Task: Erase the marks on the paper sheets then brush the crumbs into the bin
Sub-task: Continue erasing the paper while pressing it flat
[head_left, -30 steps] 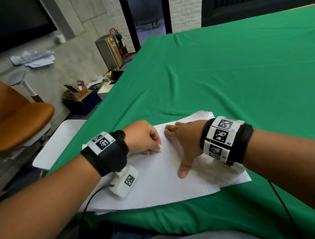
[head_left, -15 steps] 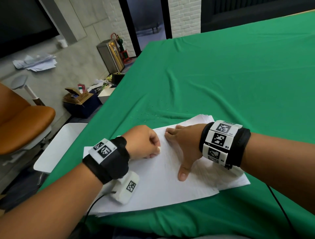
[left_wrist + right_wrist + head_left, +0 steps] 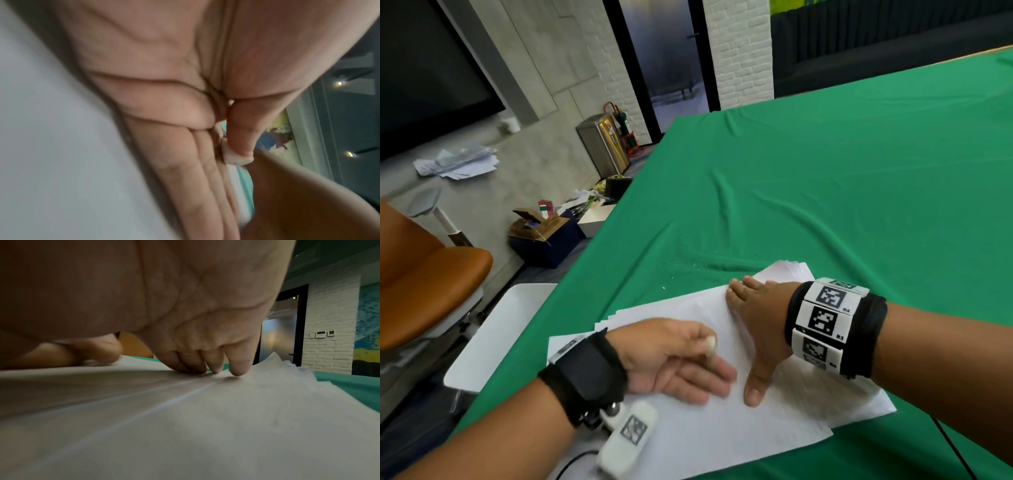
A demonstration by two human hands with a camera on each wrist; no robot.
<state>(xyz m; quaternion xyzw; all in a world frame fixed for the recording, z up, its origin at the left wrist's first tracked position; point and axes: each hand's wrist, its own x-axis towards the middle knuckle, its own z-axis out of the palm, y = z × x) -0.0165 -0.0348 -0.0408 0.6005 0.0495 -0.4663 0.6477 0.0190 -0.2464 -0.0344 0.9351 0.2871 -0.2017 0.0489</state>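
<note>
A stack of white paper sheets (image 3: 722, 428) lies on the green tablecloth near the front edge. My left hand (image 3: 681, 356) has turned on its side on the top sheet, the outer fingers stretched along the paper, while thumb and forefinger pinch a small white eraser (image 3: 711, 343), also the eraser (image 3: 236, 158) in the left wrist view. My right hand (image 3: 756, 318) presses flat on the sheets (image 3: 205, 418), fingertips (image 3: 238, 369) down and thumb spread toward me. Fine eraser crumbs (image 3: 688, 263) are scattered on the cloth just beyond the paper.
A white tray (image 3: 496, 335) sits beside the table's left edge. An orange chair (image 3: 424, 281) stands further left. Boxes and clutter (image 3: 544, 233) and a metal bin (image 3: 604, 144) are on the floor beyond. The green tablecloth (image 3: 859, 171) stretches far to the right.
My left hand rolled from a knuckles-up fist onto its side, opened its outer fingers and slid toward me on the sheet, eraser still pinched. The right hand stayed pressing the paper.
</note>
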